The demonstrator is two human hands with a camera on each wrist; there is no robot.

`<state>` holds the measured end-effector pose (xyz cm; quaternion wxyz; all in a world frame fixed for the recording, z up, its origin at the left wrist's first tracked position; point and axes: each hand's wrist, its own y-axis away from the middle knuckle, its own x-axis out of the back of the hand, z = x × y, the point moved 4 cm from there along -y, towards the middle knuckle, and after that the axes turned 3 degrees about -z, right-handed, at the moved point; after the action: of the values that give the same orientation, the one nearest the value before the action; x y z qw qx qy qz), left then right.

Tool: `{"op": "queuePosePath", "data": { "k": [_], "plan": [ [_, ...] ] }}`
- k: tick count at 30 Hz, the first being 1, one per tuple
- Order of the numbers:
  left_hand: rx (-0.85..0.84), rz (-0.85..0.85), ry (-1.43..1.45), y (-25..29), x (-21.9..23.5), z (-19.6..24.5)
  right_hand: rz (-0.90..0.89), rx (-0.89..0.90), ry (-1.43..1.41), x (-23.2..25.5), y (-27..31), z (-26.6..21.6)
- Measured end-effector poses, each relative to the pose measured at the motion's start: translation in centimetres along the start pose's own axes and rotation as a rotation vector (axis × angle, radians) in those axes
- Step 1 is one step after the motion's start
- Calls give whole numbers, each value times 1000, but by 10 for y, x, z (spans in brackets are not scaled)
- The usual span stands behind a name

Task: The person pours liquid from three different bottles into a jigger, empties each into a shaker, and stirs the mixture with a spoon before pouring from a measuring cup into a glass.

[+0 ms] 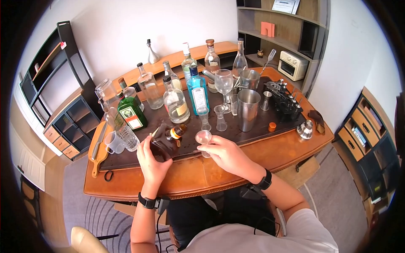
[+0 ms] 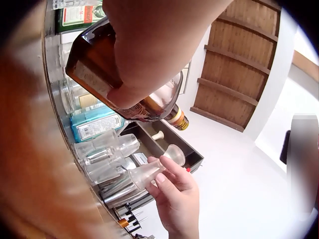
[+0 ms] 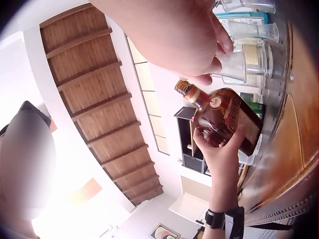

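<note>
In the head view my left hand (image 1: 152,163) grips the body of a squat brown glass liquor bottle (image 1: 163,146). The bottle leans to the right, its bare mouth pointing toward the other hand; the right wrist view shows the label on the bottle (image 3: 243,119). Between thumb and fingers my right hand (image 1: 231,157) pinches the waist of a clear double-ended jigger (image 1: 203,136), kept upright just right of the bottle's mouth. A gap separates mouth and jigger rim. Two similar clear jiggers, one (image 1: 220,119) beside the other (image 1: 205,119), stand on the dark mat behind it.
Behind the hands stand a blue bottle (image 1: 197,92), a green bottle (image 1: 131,113) and several clear bottles. A metal shaker tin (image 1: 248,110) and wine glass (image 1: 223,82) are right of centre. An orange cap (image 1: 272,126) lies by the front edge; a knife (image 1: 99,140) rests on a board at left.
</note>
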<state>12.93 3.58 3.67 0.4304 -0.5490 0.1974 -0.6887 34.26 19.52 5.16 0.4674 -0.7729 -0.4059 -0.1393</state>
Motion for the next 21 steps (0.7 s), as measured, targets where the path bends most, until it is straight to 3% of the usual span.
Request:
{"op": "queuePosePath", "data": {
  "k": [4,8,9,12,13,17,21],
  "plan": [
    [79,18,63,-1,-9,-15,100,67,12,14,-8,6],
    [91,41,59,-3,-13,-22,229,26,11,44,-22,25],
    [97,44,68,-3,-13,-22,229,-118,-35,55,-25,27],
    [112,42,83,-2,-15,-25,368,-292,-153,69,-30,65],
    [100,45,78,-1,-16,-26,396,-323,-421,68,-31,83],
    [84,47,82,0,-17,-25,487,-466,-964,83,-32,83],
    [74,46,87,-1,-18,-26,609,-286,-1289,88,-36,83]
  ]
}}
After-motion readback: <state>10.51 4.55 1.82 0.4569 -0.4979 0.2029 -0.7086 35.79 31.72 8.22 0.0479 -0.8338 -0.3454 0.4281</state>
